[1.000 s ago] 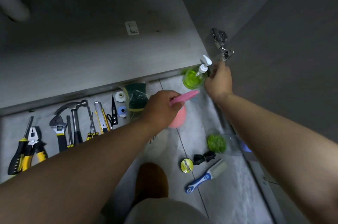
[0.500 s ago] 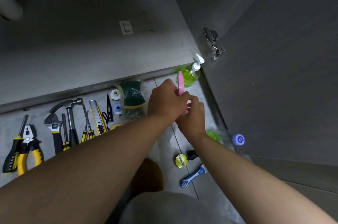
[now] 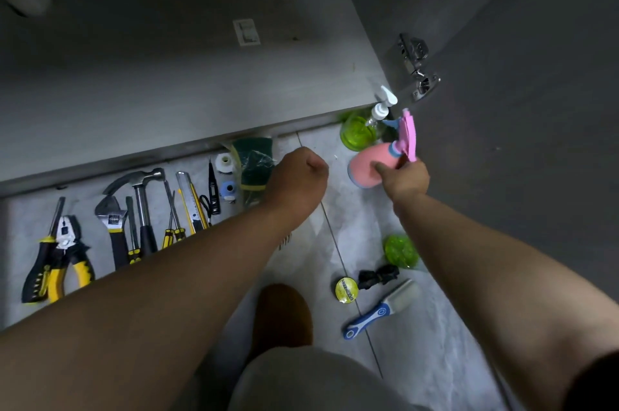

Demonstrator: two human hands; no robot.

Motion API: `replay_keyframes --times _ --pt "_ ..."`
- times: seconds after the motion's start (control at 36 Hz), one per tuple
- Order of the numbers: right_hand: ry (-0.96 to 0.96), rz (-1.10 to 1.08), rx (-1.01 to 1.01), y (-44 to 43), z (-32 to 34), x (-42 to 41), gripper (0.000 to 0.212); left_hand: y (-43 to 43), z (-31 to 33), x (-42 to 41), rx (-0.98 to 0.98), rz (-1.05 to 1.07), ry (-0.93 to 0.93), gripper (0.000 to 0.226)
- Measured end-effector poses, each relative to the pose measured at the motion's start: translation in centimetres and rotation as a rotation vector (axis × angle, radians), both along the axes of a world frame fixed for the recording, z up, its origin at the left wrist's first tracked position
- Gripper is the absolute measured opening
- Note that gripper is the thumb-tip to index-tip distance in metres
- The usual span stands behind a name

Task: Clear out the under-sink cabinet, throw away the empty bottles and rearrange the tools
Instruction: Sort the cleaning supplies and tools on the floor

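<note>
Floor: grey tile, blue brush nearest, tool row at left.
Left hand: curled in a fist, empty.
Right hand: grips pink spray bottle by the body, tilted, just before green pump bottle.
Next: weigh for emptiness; keep trigger clear.

The spray bottle is pink (blue collar), the soap bottle green, the pliers yellow-and-black.
</note>
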State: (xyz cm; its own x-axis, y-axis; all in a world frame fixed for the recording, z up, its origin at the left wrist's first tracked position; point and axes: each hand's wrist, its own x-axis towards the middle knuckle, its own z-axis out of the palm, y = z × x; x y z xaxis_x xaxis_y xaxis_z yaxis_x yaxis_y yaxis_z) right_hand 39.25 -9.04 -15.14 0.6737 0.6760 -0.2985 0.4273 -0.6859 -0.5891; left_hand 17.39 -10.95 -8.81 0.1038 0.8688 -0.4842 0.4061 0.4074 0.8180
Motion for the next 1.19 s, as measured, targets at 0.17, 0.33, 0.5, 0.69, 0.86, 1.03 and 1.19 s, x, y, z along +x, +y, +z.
replay_keyframes --times 0.17,0.33,0.5,0.69,0.86,1.03,1.19 --pt "0.062 -0.117 0.045 0.3 -1.3 -1.4 0.060 -0.6 0.1 0.5 0.005 -0.052 -0.002 0.018" --pt "0.032 -0.171 -0.106 -0.5 -1.9 -1.9 0.059 -0.9 0.1 0.6 0.095 -0.057 0.028 0.016" --pt "-0.105 0.319 -0.151 -7.5 1.6 -3.6 0.023 -1.4 -0.3 1.1 0.120 -0.215 0.115 0.015" --pt "-0.805 0.610 -0.279 -13.7 8.3 -0.2 0.033 -3.1 0.8 3.6 0.132 -0.451 0.118 0.014" --pt "-0.796 0.656 -0.511 -15.2 11.3 1.8 0.037 -5.3 1.5 4.6 0.121 -0.561 0.084 0.016" --pt "-0.670 0.643 -0.444 -14.4 11.8 1.5 0.037 -5.7 0.9 4.0 0.074 -0.601 0.073 0.013" --pt "-0.407 0.645 -0.003 -12.2 13.4 -0.3 0.017 -4.8 0.0 4.2 0.119 -0.679 0.083 0.089"
